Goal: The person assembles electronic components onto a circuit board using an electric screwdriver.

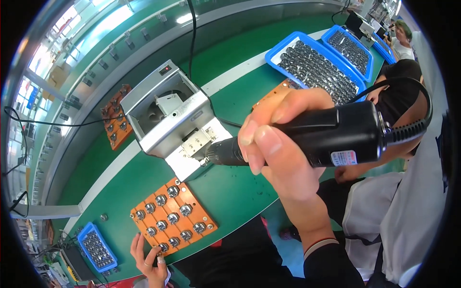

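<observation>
My right hand (288, 149) is wrapped round a black electric screwdriver (331, 129) with a cord at its back end. The screwdriver lies nearly level, and its front end meets the white front plate of a grey metal screw feeder (192, 120). Its very tip is hard to make out there. Below the feeder lies an orange fixture board (186, 222) carrying several rows of small round metal parts (173, 192). At the board's near left corner is my left hand (150, 266), wearing a ring, its fingers apart. One fingertip touches a metal part (163, 247) at that corner.
Blue trays (272, 55) full of metal parts stand at the far right; a smaller blue tray (113, 261) sits lower left. Another orange board (115, 139) lies behind the feeder, and one is partly hidden behind my right hand. Co-workers (403, 48) sit along the right side.
</observation>
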